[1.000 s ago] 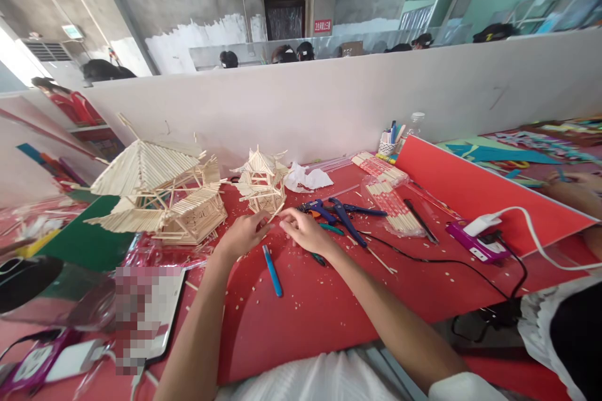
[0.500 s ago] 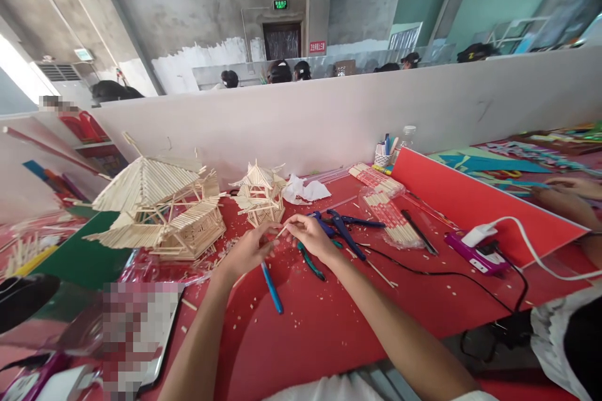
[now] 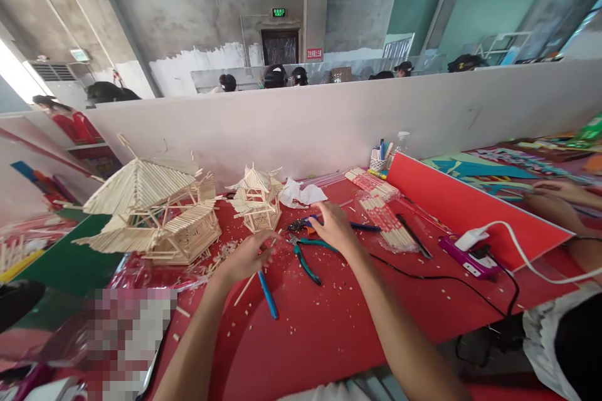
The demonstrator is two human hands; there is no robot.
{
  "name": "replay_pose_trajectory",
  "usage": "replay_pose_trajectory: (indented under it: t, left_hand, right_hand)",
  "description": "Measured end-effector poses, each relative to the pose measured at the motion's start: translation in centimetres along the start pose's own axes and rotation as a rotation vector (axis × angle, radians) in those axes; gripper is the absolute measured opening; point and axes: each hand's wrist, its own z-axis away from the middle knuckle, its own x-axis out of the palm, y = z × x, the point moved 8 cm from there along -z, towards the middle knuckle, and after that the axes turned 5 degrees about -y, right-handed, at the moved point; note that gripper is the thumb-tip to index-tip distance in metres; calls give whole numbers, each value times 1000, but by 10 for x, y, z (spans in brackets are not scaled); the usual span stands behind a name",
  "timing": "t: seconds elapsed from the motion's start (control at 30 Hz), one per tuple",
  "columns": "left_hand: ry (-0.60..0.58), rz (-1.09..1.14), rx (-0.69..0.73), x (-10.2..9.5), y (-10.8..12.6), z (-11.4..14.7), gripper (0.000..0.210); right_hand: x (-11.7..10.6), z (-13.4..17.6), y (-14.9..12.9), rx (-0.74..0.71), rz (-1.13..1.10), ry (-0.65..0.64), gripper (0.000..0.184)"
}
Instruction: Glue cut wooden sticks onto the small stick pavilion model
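My left hand (image 3: 249, 257) hovers over the red table with its fingers curled. A thin wooden stick piece (image 3: 279, 233) shows at its fingertips, mostly hidden by them. My right hand (image 3: 333, 225) reaches above the blue-handled pliers (image 3: 365, 226), thumb and fingers apart, covering part of them. Just below lie green-handled cutters (image 3: 306, 266), jaws toward my left hand. A blue pen (image 3: 268, 294) rests under my left wrist, beside a loose stick (image 3: 244, 290). Behind my hands stand a small stick-built pavilion (image 3: 258, 200) and a larger one (image 3: 155, 207).
Packs of sticks (image 3: 386, 222) and a black pen (image 3: 414, 236) lie right of the tools. A red board (image 3: 461, 200) stands beyond a purple power strip (image 3: 470, 257) with cables. White tissue (image 3: 303, 193) lies at the back. A co-worker's hands (image 3: 559, 194) are at far right.
My hands have come apart: the right has moved right and up over the pliers, while the left stays near its place. The blue-handled pliers are now partly covered.
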Motion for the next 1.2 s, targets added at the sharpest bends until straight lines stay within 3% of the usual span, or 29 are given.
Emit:
replay_pose_trajectory:
  t: [0.07, 0.17, 0.23, 0.3, 0.57, 0.77, 0.93, 1.07, 1.2]
  left_hand:
    - [-4, -47, -6, 0, 2, 0, 31]
    - [0, -67, -10, -1, 5, 0, 32]
    - [5, -63, 1, -2, 6, 1, 32]
    - [12, -55, 10, -3, 7, 1, 32]
    - [43, -14, 21, -4, 2, 1, 32]
    - [47, -7, 54, -3, 3, 1, 31]
    - [75, 14, 34, -4, 1, 1, 35]
    - [110, -7, 50, -8, 5, 2, 37]
    - [198, -60, 64, -18, 6, 3, 38]
  right_hand:
    - [-5, 3, 31, 178, 189, -100, 46]
    - [-3, 17, 65, 386, 266, -384, 76]
    - [1, 25, 72, 408, 226, -539, 80]
    - [2, 29, 71, 374, 200, -601, 79]
    - [1, 31, 82, 320, 170, -539, 75]
    - [-20, 23, 82, 336, 168, -415, 60]
    - [-37, 15, 58, 188, -254, -207, 51]
    - [-16, 19, 29, 31, -434, -390, 56]
    - [10, 27, 5, -93, -339, -558, 56]
